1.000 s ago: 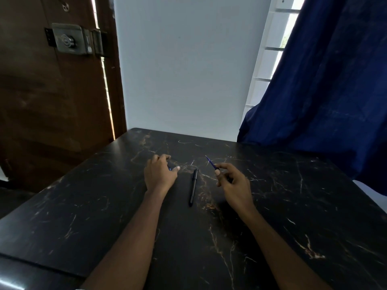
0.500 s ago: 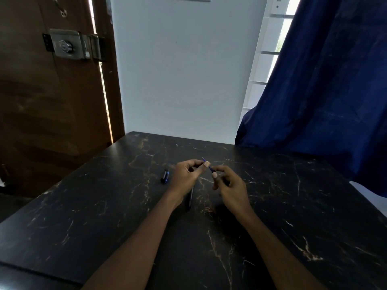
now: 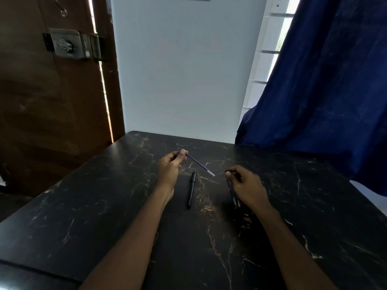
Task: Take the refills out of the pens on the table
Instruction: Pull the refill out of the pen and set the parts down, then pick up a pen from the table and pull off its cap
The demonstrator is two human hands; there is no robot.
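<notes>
My left hand pinches the tip end of a thin blue refill, which slants down to the right, free in the air, its white end near the table. My right hand grips a dark pen barrel that points toward me, held low over the black marble table. The refill is fully clear of the barrel. Between my hands a whole black pen lies flat on the table, pointing away from me.
A blue curtain hangs along the table's right side and touches its far right corner. A white wall stands behind the table, a brown door with a metal lock to the left.
My hands have moved apart: the left one drew the refill out of the barrel toward the left, the right one carried the barrel to the right and down. The small cap at left is hidden.
</notes>
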